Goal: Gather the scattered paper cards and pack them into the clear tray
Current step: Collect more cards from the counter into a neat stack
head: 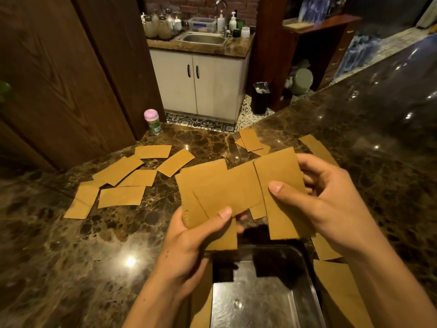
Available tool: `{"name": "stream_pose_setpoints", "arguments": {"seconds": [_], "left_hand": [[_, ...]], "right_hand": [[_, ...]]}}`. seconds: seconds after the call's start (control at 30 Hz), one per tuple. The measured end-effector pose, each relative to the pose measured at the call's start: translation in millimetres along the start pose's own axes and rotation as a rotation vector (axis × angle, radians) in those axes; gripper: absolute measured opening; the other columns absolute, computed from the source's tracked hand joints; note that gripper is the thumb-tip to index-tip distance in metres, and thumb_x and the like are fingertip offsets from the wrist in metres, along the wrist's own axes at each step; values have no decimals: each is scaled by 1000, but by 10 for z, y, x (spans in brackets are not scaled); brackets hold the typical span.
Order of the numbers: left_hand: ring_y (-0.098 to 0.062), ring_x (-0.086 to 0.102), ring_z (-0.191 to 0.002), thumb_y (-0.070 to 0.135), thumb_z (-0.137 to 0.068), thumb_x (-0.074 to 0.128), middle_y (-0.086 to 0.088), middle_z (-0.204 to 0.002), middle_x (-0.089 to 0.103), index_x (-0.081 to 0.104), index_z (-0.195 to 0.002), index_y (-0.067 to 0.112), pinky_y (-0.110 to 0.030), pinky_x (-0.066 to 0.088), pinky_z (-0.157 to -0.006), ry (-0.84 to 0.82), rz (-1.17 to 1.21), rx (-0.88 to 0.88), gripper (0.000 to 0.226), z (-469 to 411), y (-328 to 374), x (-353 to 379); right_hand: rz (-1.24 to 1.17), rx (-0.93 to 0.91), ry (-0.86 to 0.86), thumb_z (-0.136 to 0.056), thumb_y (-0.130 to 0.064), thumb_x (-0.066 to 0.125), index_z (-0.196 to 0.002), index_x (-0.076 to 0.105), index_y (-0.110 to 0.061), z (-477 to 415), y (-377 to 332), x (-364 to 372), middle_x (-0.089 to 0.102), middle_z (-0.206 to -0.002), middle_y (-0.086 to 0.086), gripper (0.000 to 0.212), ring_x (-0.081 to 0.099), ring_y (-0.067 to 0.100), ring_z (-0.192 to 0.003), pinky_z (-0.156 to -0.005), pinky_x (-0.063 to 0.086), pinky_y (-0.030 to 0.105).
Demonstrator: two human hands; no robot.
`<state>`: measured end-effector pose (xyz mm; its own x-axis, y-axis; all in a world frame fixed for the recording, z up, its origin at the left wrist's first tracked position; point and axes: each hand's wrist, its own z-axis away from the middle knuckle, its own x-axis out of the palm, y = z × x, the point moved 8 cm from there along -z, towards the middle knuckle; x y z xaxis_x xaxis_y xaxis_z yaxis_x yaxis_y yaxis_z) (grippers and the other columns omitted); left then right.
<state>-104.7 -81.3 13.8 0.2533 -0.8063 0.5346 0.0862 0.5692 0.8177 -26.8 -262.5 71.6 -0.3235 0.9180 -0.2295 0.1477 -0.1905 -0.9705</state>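
At 6 o'clock the tray point(250, 301) looks bare inside. Above it, the left hand point(189, 245) and right hand point(331, 209) hold an uneven fan of cards point(224, 185), fingers point(276, 188) pinching it. Loose cards point(123, 183) lie on the tabletop point(94, 245) at 9, 12 and 4 o'clock. Gathering seems partway done, packing not begun.

pink-lidded jar point(152, 121) on counter point(94, 245) | sink point(203, 39), white cabinet point(179, 84) | possibly a bin point(259, 102)

Tan cards point(238, 185) on a brown marble-veined counter point(71, 233) (pink-capped bottle point(152, 121) behind).
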Motion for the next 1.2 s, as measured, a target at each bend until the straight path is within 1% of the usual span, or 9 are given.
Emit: {"name": "stream_pose_setpoints", "arguments": {"seconds": [0.13,0.27,0.43,0.53,0.67,0.83,0.93,1.07,1.2], "left_hand": [[-25,77,-79,1,-66,74,-13,-89,79,68,-101,10,-31,62,-62,134,78,26,37,-7,48,-129],[-29,76,-83,-1,-70,79,-14,-92,79,77,-93,12,-35,63,-69,84,-17,10,27,-15,32,-54],[-25,76,-81,16,-78,77,-14,-92,78,78,-90,12,-33,63,-68,47,1,-63,12,22,-91,73],[-24,76,-85,22,-76,67,-15,-99,78,70,-107,6,-33,63,-69,102,134,-104,35,28,-117,35],[-25,76,-89,13,-73,70,-12,-98,79,64,-114,7,-34,63,-69,172,118,-53,42,27,-43,-16],[-21,77,-82,7,-71,70,-6,-88,80,63,-107,12,-33,63,-64,166,97,-10,37,13,8,-32],[-19,77,-79,2,-71,69,-5,-85,80,64,-103,13,-30,61,-62,124,60,30,34,10,6,18],[-24,77,-88,4,-72,71,-9,-95,80,68,-105,12,-31,62,-68,109,24,54,34,-12,-27,62],[-25,76,-92,14,-71,78,-7,-97,80,76,-97,18,-34,62,-76,200,-160,141,26,-15,-14,-44]], "right_hand": [[229,78,-233,-79,-32,81,-119,66,-43,121,85,190,74,-110,-29,44,70,-6,-102,-77,58,15],[211,-50,-117,-79,-31,82,-121,69,-35,93,-40,192,75,-112,-18,44,71,3,-107,-88,59,26],[122,-46,-100,-81,-25,81,-119,70,-29,53,-32,293,77,-109,-13,39,73,6,-102,-88,61,27],[-57,10,27,-80,-29,74,-115,71,-27,50,61,189,78,-107,-11,36,75,9,-100,-84,64,30],[-512,217,38,-82,-17,68,-108,75,-11,127,244,256,81,-103,9,28,79,19,-90,-70,64,28],[-637,278,39,-82,-17,65,-111,74,-8,165,286,268,81,-101,12,32,79,19,-83,-64,64,28],[-594,267,-15,-80,-18,67,-101,79,-12,174,296,349,81,-102,10,25,79,20,-86,-68,64,28],[-470,240,-59,-87,-19,67,-115,74,-15,186,298,423,80,-110,6,29,77,23,-102,-80,65,33],[-192,67,214,-94,-21,67,-107,76,-27,175,169,160,81,-103,-8,16,77,12,-97,-81,64,31]]}}
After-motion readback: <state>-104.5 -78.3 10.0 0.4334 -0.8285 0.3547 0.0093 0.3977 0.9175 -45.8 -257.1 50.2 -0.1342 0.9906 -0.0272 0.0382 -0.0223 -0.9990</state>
